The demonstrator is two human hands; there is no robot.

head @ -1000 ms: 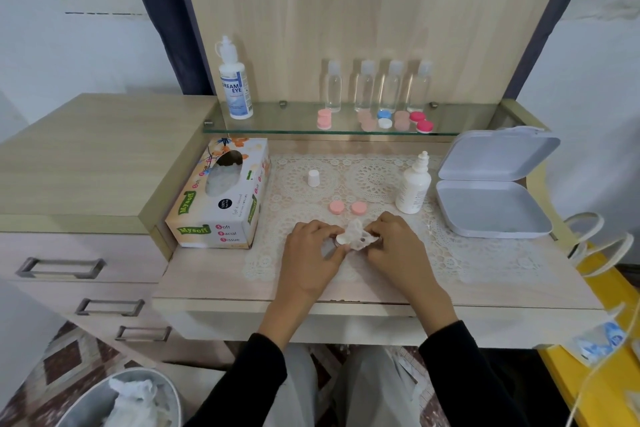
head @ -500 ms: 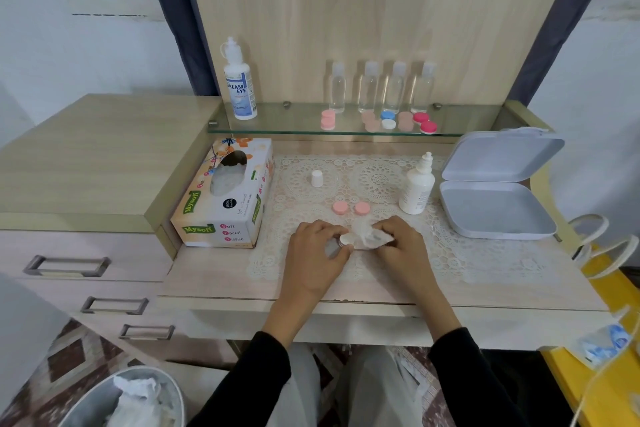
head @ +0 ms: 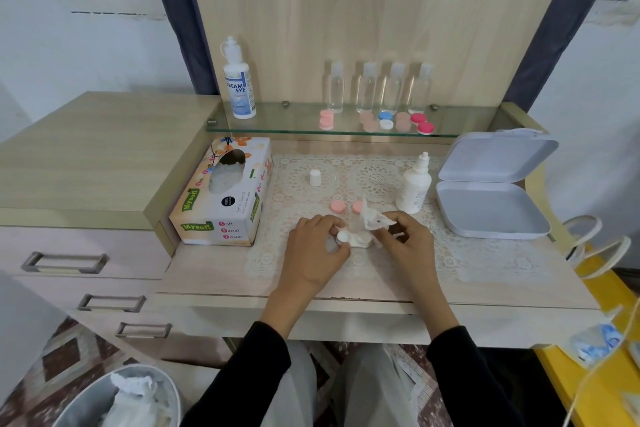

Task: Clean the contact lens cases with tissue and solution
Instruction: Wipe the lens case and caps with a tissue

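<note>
Both hands are working at the middle of the pull-out desk [head: 207, 274], right over the lace mat [head: 485, 253]. The left hand [head: 313, 251] has its fingers curled in, thumb and fingertips pinching the left end of the white contact lens case [head: 353, 239]. The case sits low over the mat between the two hands, with its round wells facing up. The right hand [head: 410, 243] is bunched tight, fingers clamped on a crumpled tissue [head: 372, 220] that sticks up above the case's right well. Whether the tissue is actually pressed into that well is hard to make out, because the fingers cover it. Just behind the hands, two pink caps [head: 337, 206] lie side by side on the mat, the right one partly behind the tissue. To their right the white solution bottle [head: 414, 189] stands upright with its nozzle bare, and a small white cap [head: 315, 178] stands well apart on the left of the mat. There's a tissue box [head: 225, 198] at the left edge and an open white hinged box [head: 491, 208] on the right. Up on the glass shelf [head: 287, 121] are a Dream Eye bottle [head: 239, 80], four clear bottles [head: 367, 90] in a line, and a row of lens cases [head: 386, 120] in pink, blue-and-white and red. Down at lower left is a bin [head: 86, 406] with crumpled tissue in it.
</note>
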